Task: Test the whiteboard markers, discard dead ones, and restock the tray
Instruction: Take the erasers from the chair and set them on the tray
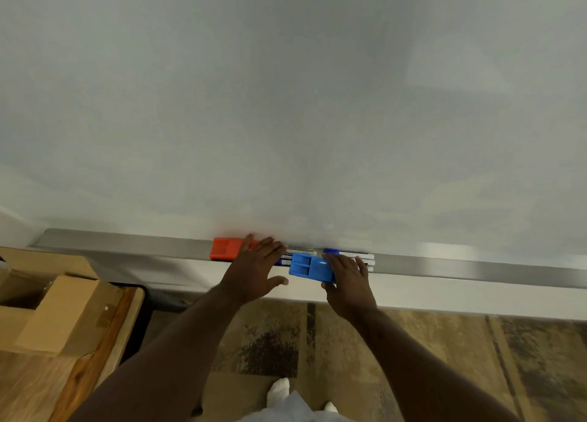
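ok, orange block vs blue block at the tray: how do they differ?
The orange block lies on the metal tray; the blue block sits forward of the tray's edge, in the right hand. The left hand, fingers spread, overlaps the orange block's right end; whether it touches is unclear. Both are rectangular plastic with recessed compartments, and look similar in size.

Both your forearms are bare, with no sleeves, watch or jewellery visible on your left hand or right hand. At the bottom edge you wear pale, whitish-grey clothing, and white footwear shows just beyond it.
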Available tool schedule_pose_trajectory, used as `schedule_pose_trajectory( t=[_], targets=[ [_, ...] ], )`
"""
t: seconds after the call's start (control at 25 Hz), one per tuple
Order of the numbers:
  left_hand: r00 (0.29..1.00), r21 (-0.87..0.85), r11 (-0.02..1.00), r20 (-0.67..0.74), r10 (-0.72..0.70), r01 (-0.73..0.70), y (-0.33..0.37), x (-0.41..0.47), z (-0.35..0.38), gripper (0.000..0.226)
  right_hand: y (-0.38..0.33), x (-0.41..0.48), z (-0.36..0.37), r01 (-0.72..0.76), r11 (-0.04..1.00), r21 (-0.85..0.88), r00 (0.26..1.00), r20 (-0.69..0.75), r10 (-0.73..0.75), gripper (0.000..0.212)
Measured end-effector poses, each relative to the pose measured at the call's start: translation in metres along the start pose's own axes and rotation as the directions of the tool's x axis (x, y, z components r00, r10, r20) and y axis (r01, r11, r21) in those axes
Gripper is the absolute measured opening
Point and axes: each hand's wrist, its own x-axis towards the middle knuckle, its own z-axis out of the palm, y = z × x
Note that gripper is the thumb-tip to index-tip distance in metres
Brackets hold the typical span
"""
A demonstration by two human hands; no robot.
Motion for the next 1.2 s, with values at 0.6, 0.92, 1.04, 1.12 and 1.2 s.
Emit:
schedule_pose_trajectory(
  t=[0.6,0.92,1.04,1.12,1.2],
  targets=[
    [0.995,-0.145,0.988,-0.094,0.043,-0.056,0.085,0.060,-0.003,0.064,0.049,-0.026,-0.047,-0.066,0.997,-0.037,0.988,-0.141,0.060,0.059],
    [0.999,-0.091,0.996,-0.050,0.000,-0.005,0.177,0.111,0.016,0.057,0.140,-0.031,-0.077,-0.162,0.987,0.003,0.982,-0.100,0.161,0.063],
    [0.999,-0.046,0.999,-0.034,0.001,-0.003,0.203,0.129,0.027,0.053,0.176,-0.025,-0.086,-0.182,0.983,0.008,0.981,-0.061,0.182,0.063],
    [1.000,0.011,1.000,0.005,0.027,-0.027,0.217,0.138,0.034,0.051,0.196,-0.020,-0.088,-0.184,0.983,0.006,0.982,-0.035,0.184,0.062],
    [0.998,0.045,0.999,0.054,0.015,-0.017,0.231,0.143,0.042,0.051,0.212,-0.015,-0.088,-0.182,0.983,0.011,0.983,-0.001,0.182,0.061]
  ],
)
